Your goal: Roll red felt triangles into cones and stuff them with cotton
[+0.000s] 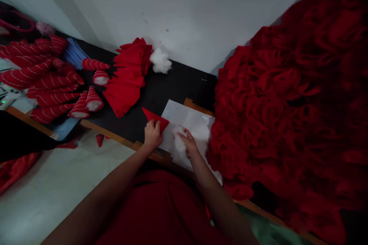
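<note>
My left hand point(153, 134) is closed on a small red felt cone point(156, 118), its pointed tip turned away to the upper left. In my right hand point(188, 142) is a tuft of white stuffing point(179, 138), pinched between thumb and fingers. The two hands are a short way apart, the tuft to the right of the cone. Below them lies a white sheet point(186, 116) on the black table, with more fluffy stuffing towards its near side.
A huge heap of red felt pieces point(273, 115) rises on the right. Stacked red felt cones point(129, 76) and a stuffing ball point(160, 60) lie near the wall. Striped stuffed cones point(54, 84) and blue strips point(75, 53) crowd the left, near a person's dark sleeve point(25, 136).
</note>
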`<state>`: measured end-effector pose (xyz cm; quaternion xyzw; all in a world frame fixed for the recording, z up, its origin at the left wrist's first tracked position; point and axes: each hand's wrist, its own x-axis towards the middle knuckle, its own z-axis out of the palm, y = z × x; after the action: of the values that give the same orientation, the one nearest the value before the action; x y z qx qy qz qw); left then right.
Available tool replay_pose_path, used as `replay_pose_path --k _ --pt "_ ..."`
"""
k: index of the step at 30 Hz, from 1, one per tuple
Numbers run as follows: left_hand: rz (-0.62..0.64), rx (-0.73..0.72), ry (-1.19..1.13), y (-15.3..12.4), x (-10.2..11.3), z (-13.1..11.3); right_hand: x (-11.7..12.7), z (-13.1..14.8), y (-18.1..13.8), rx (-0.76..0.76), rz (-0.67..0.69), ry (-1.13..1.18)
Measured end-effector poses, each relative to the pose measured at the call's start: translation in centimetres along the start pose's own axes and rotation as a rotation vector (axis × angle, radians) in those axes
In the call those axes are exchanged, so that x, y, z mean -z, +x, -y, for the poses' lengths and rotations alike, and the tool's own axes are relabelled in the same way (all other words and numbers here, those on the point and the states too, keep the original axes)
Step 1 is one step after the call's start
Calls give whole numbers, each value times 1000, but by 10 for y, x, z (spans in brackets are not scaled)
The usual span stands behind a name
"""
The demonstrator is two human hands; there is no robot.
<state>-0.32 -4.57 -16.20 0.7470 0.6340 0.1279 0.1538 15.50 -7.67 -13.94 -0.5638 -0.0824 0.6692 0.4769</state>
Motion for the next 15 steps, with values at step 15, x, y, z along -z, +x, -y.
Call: replay_pose_path --k 15 --pt "-121 -100 -311 12 45 -14 -49 -9 1 379 49 -287"
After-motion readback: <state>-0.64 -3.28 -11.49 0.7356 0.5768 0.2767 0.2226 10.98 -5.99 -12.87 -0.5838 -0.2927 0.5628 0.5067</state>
